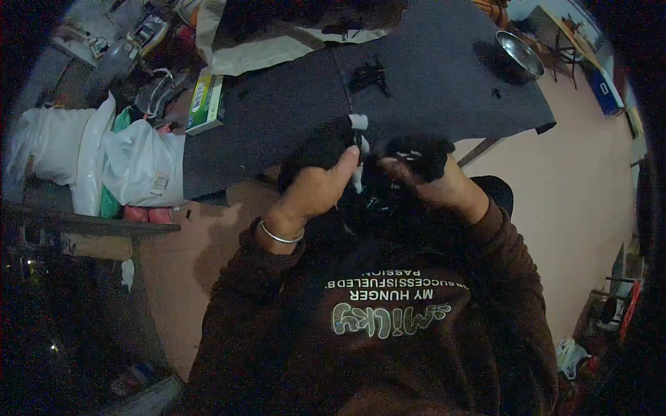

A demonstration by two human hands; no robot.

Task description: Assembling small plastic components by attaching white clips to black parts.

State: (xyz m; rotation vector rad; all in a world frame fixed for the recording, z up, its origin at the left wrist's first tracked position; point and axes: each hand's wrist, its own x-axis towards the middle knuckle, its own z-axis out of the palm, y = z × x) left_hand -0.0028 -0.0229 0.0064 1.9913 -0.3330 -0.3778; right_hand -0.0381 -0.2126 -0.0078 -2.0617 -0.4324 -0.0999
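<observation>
Both hands are working just above the lap — left hand (316, 191) pinching a small white piece (359, 149), right hand (433, 184) clutching black fuzzy material (420, 154) — seemingly mid-assembly, more black bits (368, 75) waiting on the worktop (430, 90).

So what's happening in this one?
A person in a dark sweatshirt works a bundle of black fibrous material held up near the chest. The left hand grips it together with a small white piece; the right hand pinches another black clump. Beyond lies a dark mat with a metal bowl.
</observation>
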